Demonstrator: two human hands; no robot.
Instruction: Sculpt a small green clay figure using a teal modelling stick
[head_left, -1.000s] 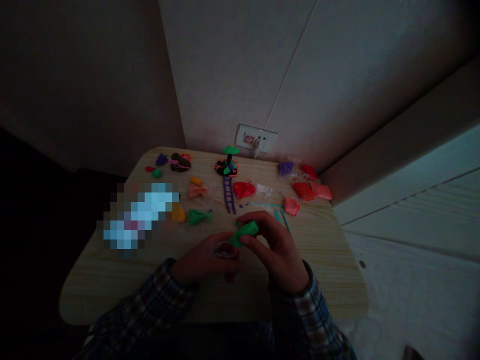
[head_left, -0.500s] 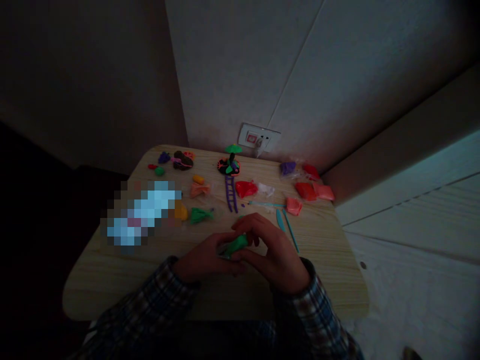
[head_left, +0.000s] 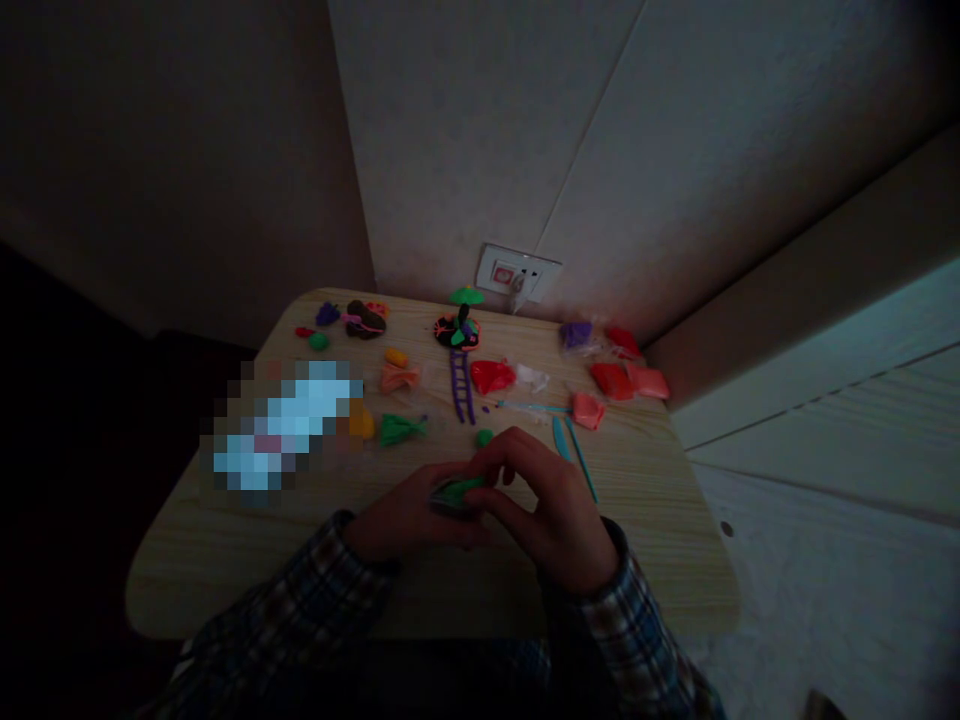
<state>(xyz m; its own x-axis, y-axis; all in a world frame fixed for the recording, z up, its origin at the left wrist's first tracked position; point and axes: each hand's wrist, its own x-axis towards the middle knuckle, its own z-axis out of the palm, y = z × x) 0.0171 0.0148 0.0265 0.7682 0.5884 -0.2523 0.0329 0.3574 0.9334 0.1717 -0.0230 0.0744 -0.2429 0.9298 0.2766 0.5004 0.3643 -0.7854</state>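
Both of my hands meet over the middle of a small wooden table [head_left: 660, 560] in dim light. My left hand [head_left: 409, 520] and my right hand [head_left: 547, 505] are closed together round a lump of green clay [head_left: 456, 491], which shows between the fingertips. A small green clay ball [head_left: 484, 437] lies on the table just beyond my right fingers. A purple clay ladder [head_left: 460, 385] lies further back, below a little clay model with a green top [head_left: 465, 320].
Red and pink clay packets [head_left: 626, 380] lie at the back right, a purple packet [head_left: 576, 335] beside them. Thin blue tools [head_left: 574, 445] lie right of my hands. A green clay piece [head_left: 401, 429], orange bits and dark clay shapes [head_left: 365, 321] sit at the left. A wall socket [head_left: 517, 273] is behind.
The green clay was held up higher in my right fingers; now both hands have lowered it and closed over it. A small green ball now lies beyond my fingers.
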